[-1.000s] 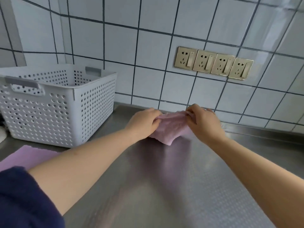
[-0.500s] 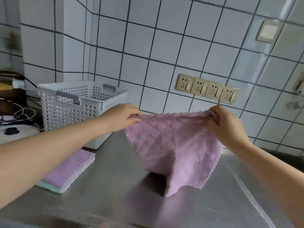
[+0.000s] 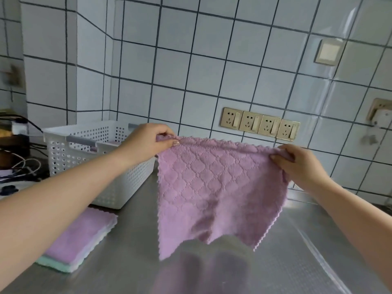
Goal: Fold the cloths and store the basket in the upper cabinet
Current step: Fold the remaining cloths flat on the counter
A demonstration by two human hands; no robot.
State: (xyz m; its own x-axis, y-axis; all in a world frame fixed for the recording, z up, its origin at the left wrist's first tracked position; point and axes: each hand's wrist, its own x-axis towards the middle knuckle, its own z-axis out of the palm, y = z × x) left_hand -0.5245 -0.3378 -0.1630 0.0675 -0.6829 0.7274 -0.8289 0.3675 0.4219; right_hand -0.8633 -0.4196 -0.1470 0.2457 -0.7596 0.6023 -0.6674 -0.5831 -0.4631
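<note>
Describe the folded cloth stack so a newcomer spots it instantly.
Start at the white perforated basket on the steel counter. Just in front of it lies the folded cloth stack: flat, purple on top, green at the bottom, unlike the purple cloth held up unfolded.

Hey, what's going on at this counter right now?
A person is holding a purple cloth spread out above the steel counter, the left hand and right hand each pinching a top corner. A stack of folded cloths lies beside the white basket, which stands on the counter.
</note>
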